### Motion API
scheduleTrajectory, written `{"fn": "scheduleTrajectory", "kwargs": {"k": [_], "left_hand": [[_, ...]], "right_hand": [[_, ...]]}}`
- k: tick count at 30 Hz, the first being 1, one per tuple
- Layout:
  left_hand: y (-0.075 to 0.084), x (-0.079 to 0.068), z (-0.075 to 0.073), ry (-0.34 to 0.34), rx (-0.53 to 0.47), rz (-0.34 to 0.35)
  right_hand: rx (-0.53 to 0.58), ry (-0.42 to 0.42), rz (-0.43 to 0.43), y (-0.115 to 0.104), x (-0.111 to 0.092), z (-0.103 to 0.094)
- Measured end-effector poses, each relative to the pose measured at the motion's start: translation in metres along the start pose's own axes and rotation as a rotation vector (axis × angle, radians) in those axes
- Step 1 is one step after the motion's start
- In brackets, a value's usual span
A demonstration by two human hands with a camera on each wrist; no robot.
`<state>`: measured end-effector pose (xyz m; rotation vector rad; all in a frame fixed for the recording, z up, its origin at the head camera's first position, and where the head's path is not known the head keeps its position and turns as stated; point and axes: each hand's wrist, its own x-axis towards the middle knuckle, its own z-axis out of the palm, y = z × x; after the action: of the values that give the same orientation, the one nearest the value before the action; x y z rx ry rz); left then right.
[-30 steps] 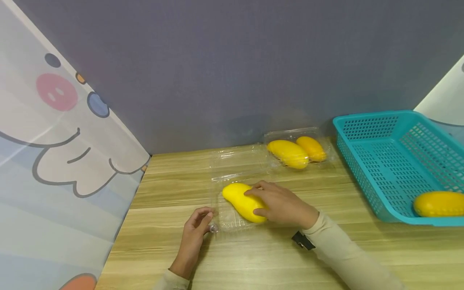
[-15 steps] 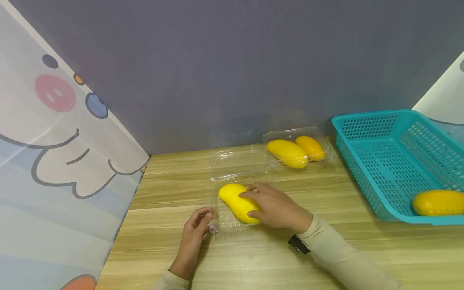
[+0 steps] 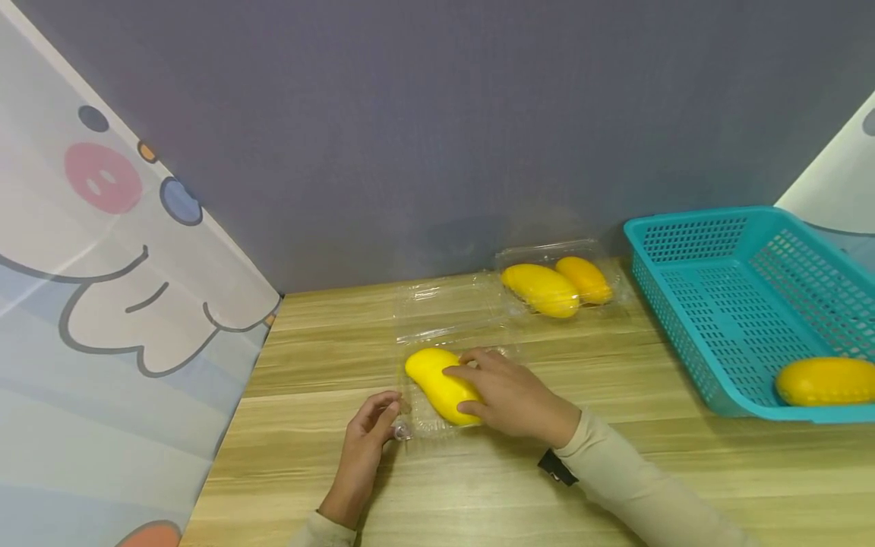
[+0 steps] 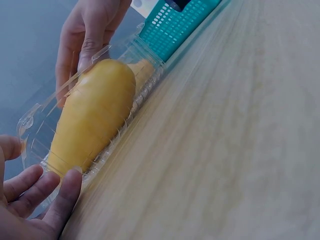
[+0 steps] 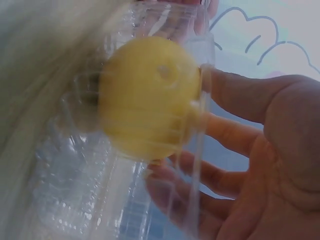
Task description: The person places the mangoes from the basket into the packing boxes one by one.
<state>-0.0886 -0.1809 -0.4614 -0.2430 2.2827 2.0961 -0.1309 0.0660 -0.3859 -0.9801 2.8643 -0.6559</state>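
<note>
A yellow mango (image 3: 440,386) lies in the near half of an open clear plastic clamshell box (image 3: 427,425), whose other half (image 3: 447,308) is folded back toward the wall. My right hand (image 3: 513,395) holds the mango from its right, thumb and fingers spread over it. At the box's left front corner my left hand (image 3: 369,433) grips the clear edge with curled fingers. In the left wrist view, left fingertips (image 4: 67,187) touch the outer wall beside the mango (image 4: 97,112). In the right wrist view the mango (image 5: 147,100) shows blurred through the plastic, the right hand (image 5: 270,145) beside it.
Another clear box (image 3: 547,247) with two yellow-orange mangoes (image 3: 543,290) stands against the grey wall (image 3: 437,137). A teal basket (image 3: 673,334) at right contains an orange-yellow fruit (image 3: 827,381) with bumps along it. A cartoon-printed panel (image 3: 102,304) borders the wooden table (image 3: 287,456) on the left.
My right hand has slid left with the mango, so it lies closer to the box's left side. The left hand has stayed at the corner.
</note>
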Motion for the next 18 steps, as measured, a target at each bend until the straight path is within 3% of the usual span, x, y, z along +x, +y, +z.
{"fn": "scheduleTrajectory", "kwargs": {"k": [18], "left_hand": [[0.0000,0.0013,0.0005,0.015,0.017,-0.007]], "right_hand": [[-0.024,0.053,-0.001,-0.0011,0.0024,0.0055]]}}
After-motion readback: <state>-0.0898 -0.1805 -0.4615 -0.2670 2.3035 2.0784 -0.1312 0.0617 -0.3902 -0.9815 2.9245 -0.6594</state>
